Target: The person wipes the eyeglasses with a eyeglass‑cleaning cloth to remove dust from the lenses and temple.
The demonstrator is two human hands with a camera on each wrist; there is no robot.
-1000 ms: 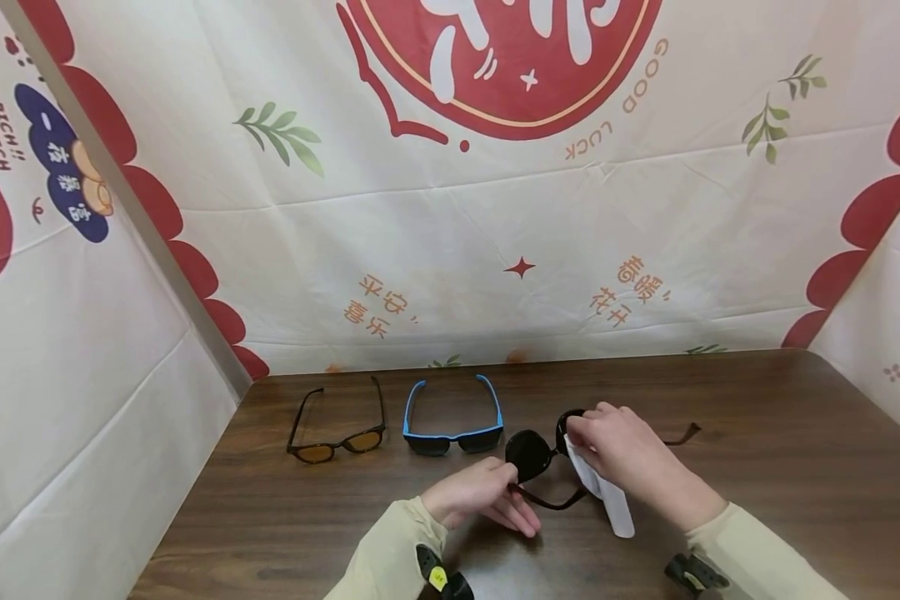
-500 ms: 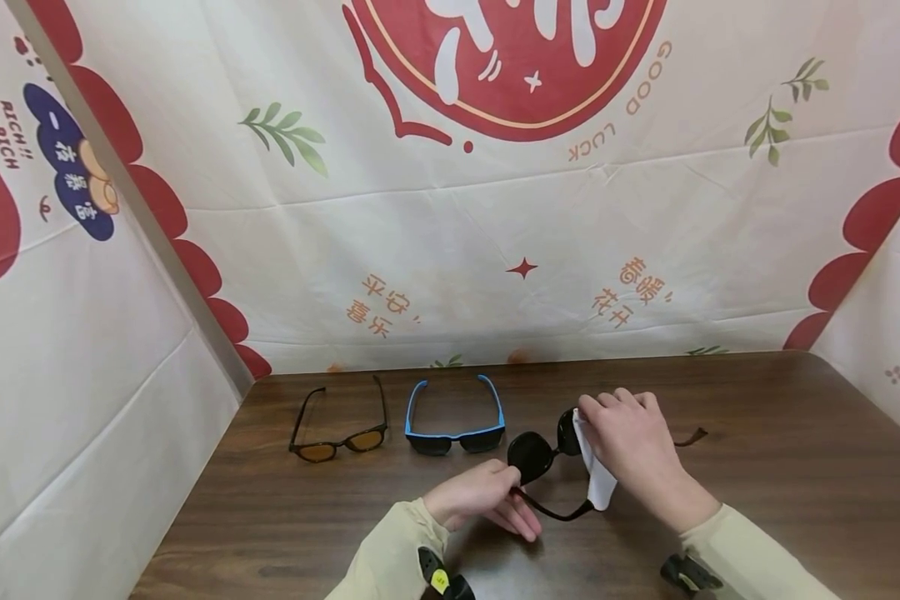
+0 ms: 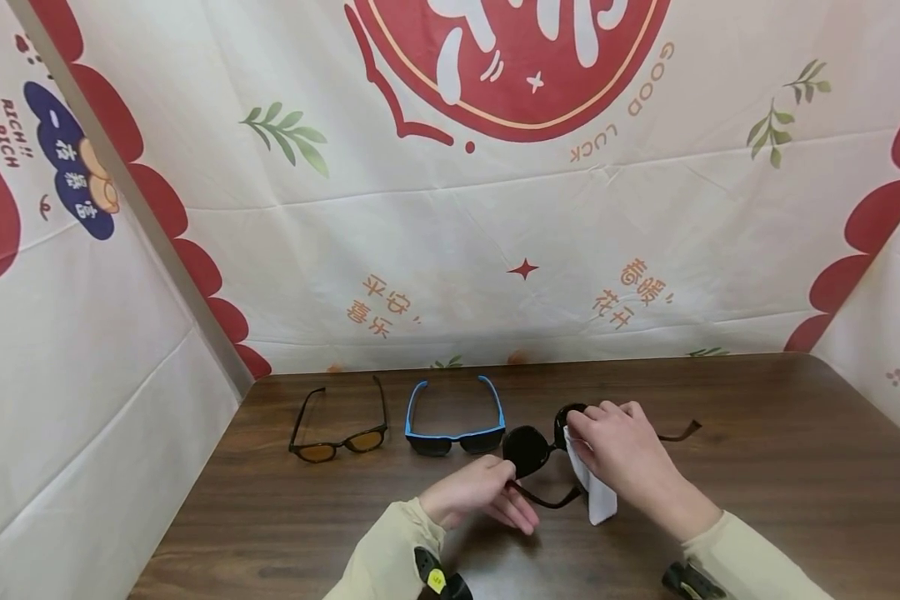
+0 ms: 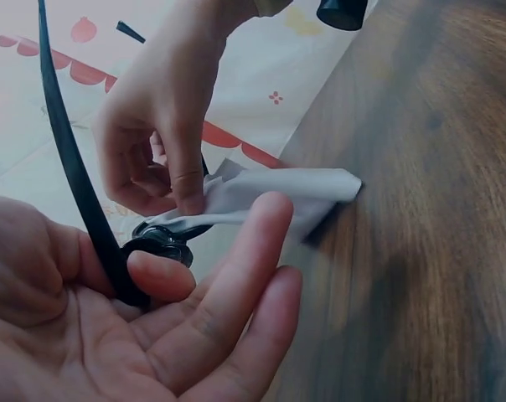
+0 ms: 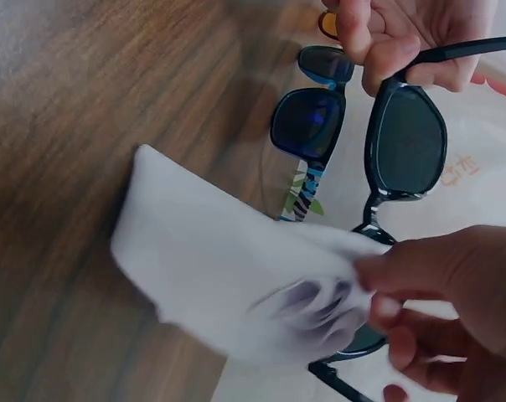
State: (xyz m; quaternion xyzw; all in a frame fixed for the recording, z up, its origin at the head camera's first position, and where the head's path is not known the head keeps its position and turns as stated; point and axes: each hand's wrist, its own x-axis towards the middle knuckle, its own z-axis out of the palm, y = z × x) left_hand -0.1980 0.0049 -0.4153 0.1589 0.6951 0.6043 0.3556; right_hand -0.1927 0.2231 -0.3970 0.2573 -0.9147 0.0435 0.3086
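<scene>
My left hand [image 3: 480, 493] pinches a pair of black sunglasses [image 3: 526, 451] at the left end of the frame, by the hinge. The outer fingers of that hand stretch out below. With my right hand [image 3: 624, 446] I hold a white cloth [image 5: 211, 260] bunched over the right lens, thumb on one side and fingers on the other. One corner of the cloth hangs down beneath the hand. In the right wrist view the left lens [image 5: 410, 141] shows bare and dark, while the cloth hides most of the other lens. Both temples of the sunglasses are unfolded.
Blue-framed sunglasses [image 3: 454, 439] lie unfolded on the brown wooden table [image 3: 307, 533], just left of the held pair. Further left lie dark-framed glasses with amber lenses [image 3: 337, 448]. A printed white curtain [image 3: 450, 233] rises behind the table's back edge.
My right hand slid up and right along the lens with the cloth, then came back down and left. The sunglasses tilted slightly with it; my left hand kept its pinch.
</scene>
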